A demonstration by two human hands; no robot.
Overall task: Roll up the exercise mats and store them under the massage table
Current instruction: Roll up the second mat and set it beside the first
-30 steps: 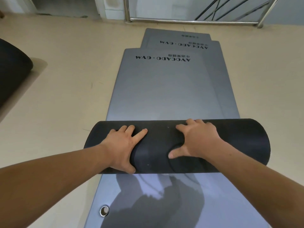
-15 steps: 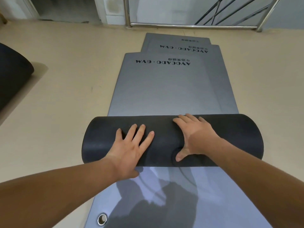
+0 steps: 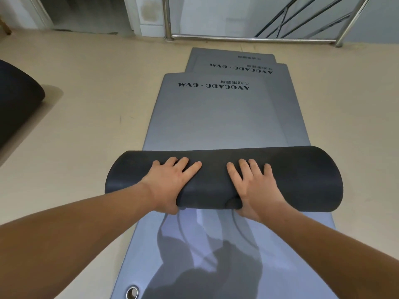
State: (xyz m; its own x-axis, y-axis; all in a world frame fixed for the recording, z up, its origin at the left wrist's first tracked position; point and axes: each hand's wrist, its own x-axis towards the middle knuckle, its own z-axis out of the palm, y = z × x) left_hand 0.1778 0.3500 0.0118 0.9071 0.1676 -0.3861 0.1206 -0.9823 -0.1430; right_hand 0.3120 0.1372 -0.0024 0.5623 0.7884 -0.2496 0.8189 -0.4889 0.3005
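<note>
Fingers (image 3: 185, 167) of the left hand (image 3: 170, 184) lie stretched forward and slightly spread over the top of the rolled mat (image 3: 302, 180), with the thumb tucked against the roll's near lower edge. The right hand (image 3: 257, 186) mirrors it just beside, its fingers (image 3: 244, 169) also straight, a little apart and pressed flat on the dark curve. Its thumb is mostly hidden below the roll. Both forearms reach in from the bottom corners, bare, wrists low and palms draped over the near side of the roll. The roll lies crosswise on the floor (image 3: 86, 126), black on its outer face, and the unrolled part of the same mat (image 3: 216, 117) runs away from it, grey, with black lettering upside down to the camera at its far end. Under it lie more mats, stacked and offset: a second mat (image 3: 203, 65) and a third mat (image 3: 216, 53) show past its far edge. Nearer the camera is a blue-grey mat (image 3: 280, 255) with a metal eyelet (image 3: 132, 292) in its corner, and the person's shadow falls across it. The floor is smooth and beige. At the left edge sits a dark padded shape (image 3: 17, 104) — what it is cannot be told. Along the far side runs a steel railing (image 3: 248, 37), with pale walls and a dim doorway (image 3: 86, 11) behind.
</note>
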